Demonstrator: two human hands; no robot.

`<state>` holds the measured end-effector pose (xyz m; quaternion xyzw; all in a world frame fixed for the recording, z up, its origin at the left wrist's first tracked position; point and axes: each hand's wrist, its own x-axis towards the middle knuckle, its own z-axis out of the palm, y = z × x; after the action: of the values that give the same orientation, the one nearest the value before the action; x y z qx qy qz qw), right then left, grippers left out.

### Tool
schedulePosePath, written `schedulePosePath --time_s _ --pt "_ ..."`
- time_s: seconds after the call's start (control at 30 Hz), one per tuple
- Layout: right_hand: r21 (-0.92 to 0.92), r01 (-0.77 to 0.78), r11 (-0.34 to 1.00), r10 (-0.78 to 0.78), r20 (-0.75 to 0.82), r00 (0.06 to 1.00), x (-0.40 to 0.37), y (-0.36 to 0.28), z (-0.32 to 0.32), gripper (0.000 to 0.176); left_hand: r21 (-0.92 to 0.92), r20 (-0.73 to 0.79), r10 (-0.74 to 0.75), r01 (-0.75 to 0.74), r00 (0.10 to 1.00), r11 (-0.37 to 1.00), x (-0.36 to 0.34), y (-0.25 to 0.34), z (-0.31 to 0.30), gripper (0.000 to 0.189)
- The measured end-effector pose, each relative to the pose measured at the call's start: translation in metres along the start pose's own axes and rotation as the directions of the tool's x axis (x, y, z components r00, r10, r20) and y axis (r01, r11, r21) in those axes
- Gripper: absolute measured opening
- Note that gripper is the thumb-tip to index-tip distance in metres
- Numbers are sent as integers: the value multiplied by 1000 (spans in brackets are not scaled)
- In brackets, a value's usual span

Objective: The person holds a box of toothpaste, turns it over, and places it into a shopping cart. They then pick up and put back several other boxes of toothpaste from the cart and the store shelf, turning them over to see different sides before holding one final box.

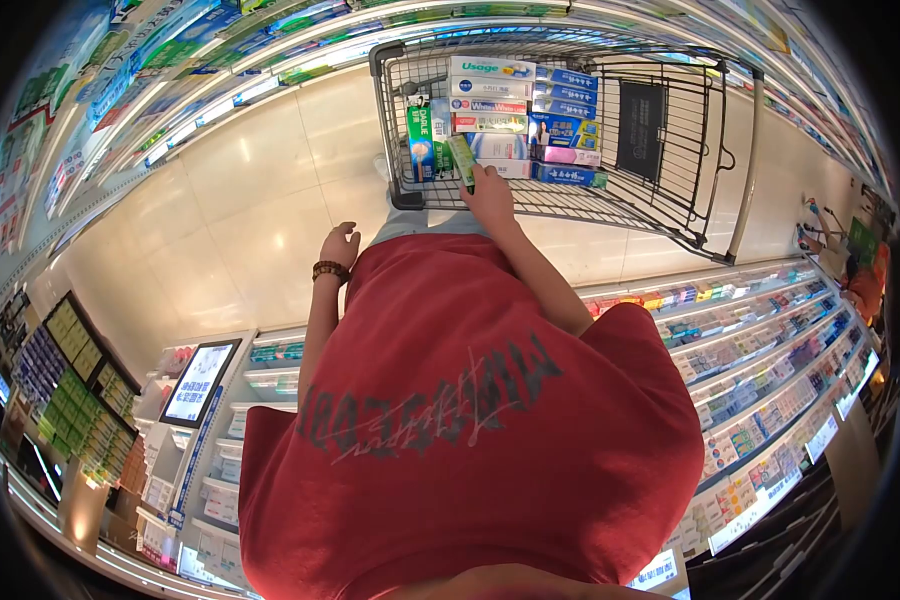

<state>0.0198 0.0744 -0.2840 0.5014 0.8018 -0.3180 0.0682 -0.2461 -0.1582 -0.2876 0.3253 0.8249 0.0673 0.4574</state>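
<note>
My right hand [488, 194] is closed on a green toothpaste box [461, 160], held at a slant over the near side of a wire shopping cart [425, 200]. Rows of toothpaste boxes lie in the cart, among them a white Usage box [490, 67], blue boxes [567, 95] and a pink-and-white box [570, 156]. Upright green Darlie boxes [422, 145] stand at the cart's left end. Beside my body hangs my left hand [340, 246], empty, with its fingers loosely bent and a beaded bracelet [330, 270] on the wrist.
Stocked shelves [160, 85] run along the far side of the aisle. Behind me are more product shelves [770, 370] and a display screen [199, 383]. Pale floor tiles [260, 200] lie left of the cart. Another person in orange [870, 285] is at the far right.
</note>
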Motion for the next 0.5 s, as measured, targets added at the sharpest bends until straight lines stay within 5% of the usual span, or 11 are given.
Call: schedulePosePath --time_s 0.2,0.5 --pt "65 -193 979 198 -86 976 13 16 5 39 10 20 2 -2 1000 1000 1 -2 5 38" --pt "-91 -85 992 82 -42 996 41 13 6 40 4 11 4 -4 1000 1000 0 -3 5 38"
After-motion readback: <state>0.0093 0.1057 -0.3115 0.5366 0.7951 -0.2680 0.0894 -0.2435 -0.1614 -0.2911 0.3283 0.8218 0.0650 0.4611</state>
